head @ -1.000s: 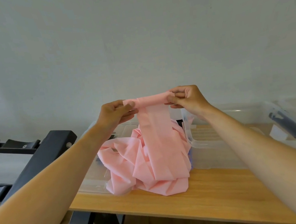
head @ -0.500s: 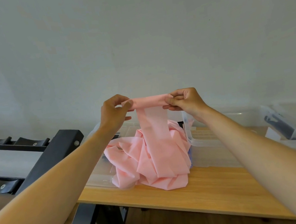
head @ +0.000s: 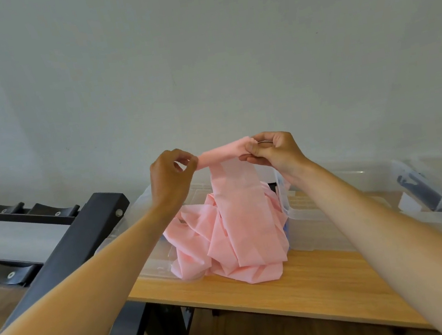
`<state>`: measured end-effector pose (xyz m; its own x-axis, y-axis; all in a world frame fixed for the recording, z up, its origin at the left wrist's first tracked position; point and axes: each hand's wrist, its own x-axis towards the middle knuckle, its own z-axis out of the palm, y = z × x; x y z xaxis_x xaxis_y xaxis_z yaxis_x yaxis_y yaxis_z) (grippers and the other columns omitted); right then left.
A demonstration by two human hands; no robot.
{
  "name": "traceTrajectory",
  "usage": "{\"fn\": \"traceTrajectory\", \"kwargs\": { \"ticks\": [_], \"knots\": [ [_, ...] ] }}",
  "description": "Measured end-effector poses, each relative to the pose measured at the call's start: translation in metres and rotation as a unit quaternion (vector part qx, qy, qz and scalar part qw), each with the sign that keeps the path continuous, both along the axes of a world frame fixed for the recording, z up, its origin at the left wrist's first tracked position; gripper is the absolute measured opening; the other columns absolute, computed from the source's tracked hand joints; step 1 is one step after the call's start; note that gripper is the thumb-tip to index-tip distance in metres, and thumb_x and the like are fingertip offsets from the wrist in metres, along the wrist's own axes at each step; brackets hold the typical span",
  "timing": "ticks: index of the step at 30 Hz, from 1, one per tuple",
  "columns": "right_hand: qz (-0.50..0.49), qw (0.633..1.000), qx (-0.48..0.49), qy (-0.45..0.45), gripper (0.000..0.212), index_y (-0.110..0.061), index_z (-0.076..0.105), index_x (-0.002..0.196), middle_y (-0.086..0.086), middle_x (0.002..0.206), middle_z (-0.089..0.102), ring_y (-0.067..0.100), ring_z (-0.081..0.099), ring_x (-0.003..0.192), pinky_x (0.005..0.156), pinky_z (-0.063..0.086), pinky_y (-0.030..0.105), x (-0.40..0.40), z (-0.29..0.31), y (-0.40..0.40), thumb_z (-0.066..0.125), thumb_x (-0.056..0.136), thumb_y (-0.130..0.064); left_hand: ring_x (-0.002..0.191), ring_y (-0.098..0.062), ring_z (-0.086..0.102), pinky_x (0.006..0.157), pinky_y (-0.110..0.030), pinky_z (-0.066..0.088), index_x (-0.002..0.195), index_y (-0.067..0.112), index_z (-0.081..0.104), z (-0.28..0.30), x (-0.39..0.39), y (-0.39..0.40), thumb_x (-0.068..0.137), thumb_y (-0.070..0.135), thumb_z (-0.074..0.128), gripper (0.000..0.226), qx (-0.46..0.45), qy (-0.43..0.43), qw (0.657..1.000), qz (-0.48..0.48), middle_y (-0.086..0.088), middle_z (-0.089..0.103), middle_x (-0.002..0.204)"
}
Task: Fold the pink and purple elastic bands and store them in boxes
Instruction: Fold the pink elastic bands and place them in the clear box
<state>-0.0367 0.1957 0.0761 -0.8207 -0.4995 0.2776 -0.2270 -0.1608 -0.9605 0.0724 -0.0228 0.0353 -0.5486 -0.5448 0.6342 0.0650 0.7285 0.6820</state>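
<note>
Left hand (head: 171, 179) and right hand (head: 274, 150) pinching soft pink stretchy band (head: 239, 222), pile at 6 o'clock on wooden table (head: 317, 282)

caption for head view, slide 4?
Both hands pinch the pink band above the table, boxes behind.

No readable text anywhere

From where I stood, nothing carried a legible word, label, brand or number; a pale patch on the clear box (head: 430, 194) at the right was too blurred to read.
</note>
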Motion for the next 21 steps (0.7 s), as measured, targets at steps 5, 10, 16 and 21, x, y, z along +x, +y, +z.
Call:
{"fn": "traceTrajectory", "kwargs": {
  "ticks": [5, 10, 16, 21],
  "knots": [
    [0.007, 1.0, -0.019, 0.005, 0.007, -0.005, 0.072, 0.102, 0.009, 0.09, 0.08, 0.023, 0.079, 0.084, 0.079, 0.062, 0.023, 0.002, 0.001, 0.0, 0.071, 0.095, -0.004, 0.068, -0.007, 0.063, 0.066, -0.019, 0.045, 0.089, 0.023, 0.079, -0.004, -0.001, 0.003, 0.091, 0.029, 0.076, 0.007, 0.131, -0.02, 0.99, -0.048, 0.013, 0.071, 0.077],
    [0.006, 1.0, -0.006, 0.02, 0.008, -0.005, 0.073, 0.103, 0.008, 0.091, 0.08, 0.021, 0.079, 0.085, 0.081, 0.062, 0.024, 0.003, -0.001, 0.002, 0.071, 0.096, -0.006, 0.075, -0.004, 0.063, 0.073, -0.023, 0.054, 0.093, 0.022, 0.082, -0.006, -0.004, 0.008, 0.087, 0.029, 0.081, 0.009, 0.261, -0.052, 0.959, -0.1, 0.013, 0.074, 0.083],
    [0.006, 1.0, -0.004, 0.021, 0.007, -0.008, 0.073, 0.101, 0.007, 0.091, 0.08, 0.022, 0.079, 0.086, 0.082, 0.063, 0.025, 0.003, -0.003, 0.001, 0.072, 0.095, -0.007, 0.094, -0.013, 0.063, 0.083, -0.027, 0.057, 0.105, 0.011, 0.077, -0.011, -0.007, 0.008, 0.093, 0.023, 0.076, 0.017, 0.354, -0.1, 0.913, -0.178, -0.002, 0.07, 0.105],
    [-0.002, 1.0, -0.002, 0.011, 0.008, -0.006, 0.073, 0.102, 0.007, 0.09, 0.08, 0.02, 0.079, 0.083, 0.078, 0.062, 0.022, 0.0, -0.003, 0.006, 0.072, 0.094, -0.004, 0.103, -0.018, 0.059, 0.073, -0.027, 0.057, 0.112, 0.007, 0.067, -0.013, -0.006, -0.001, 0.101, 0.016, 0.064, 0.015, 0.405, -0.098, 0.895, -0.157, -0.006, 0.059, 0.115]
  ]
}}
